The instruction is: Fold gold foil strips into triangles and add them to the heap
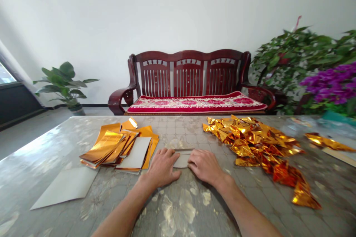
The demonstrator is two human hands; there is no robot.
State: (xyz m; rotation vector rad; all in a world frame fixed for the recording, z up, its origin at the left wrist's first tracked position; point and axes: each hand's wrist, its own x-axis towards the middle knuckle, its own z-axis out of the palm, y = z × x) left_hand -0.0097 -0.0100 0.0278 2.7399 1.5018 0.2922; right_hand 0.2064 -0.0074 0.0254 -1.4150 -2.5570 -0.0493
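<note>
Between my hands a small piece of folded paper (182,160) lies on the table, its pale grey side up and its far edge raised a little. My left hand (164,166) covers its left end, fingers bent over it and thumb on the near side. At the right end, the curled fingers of my right hand (207,166) grip the paper's edge; their tips are partly hidden. Just left of my left hand is a loose stack of gold foil paper sheets (111,148), some with the pale backing up. Crumpled or folded gold foil pieces (250,137) are heaped to the right.
One pale sheet (65,187) lies alone at the left of the patterned table (183,211). Clear plastic (303,124) and another gold piece (328,142) are at the far right. Behind stand a wooden bench (189,77), a potted plant (63,85) and purple flowers (333,83).
</note>
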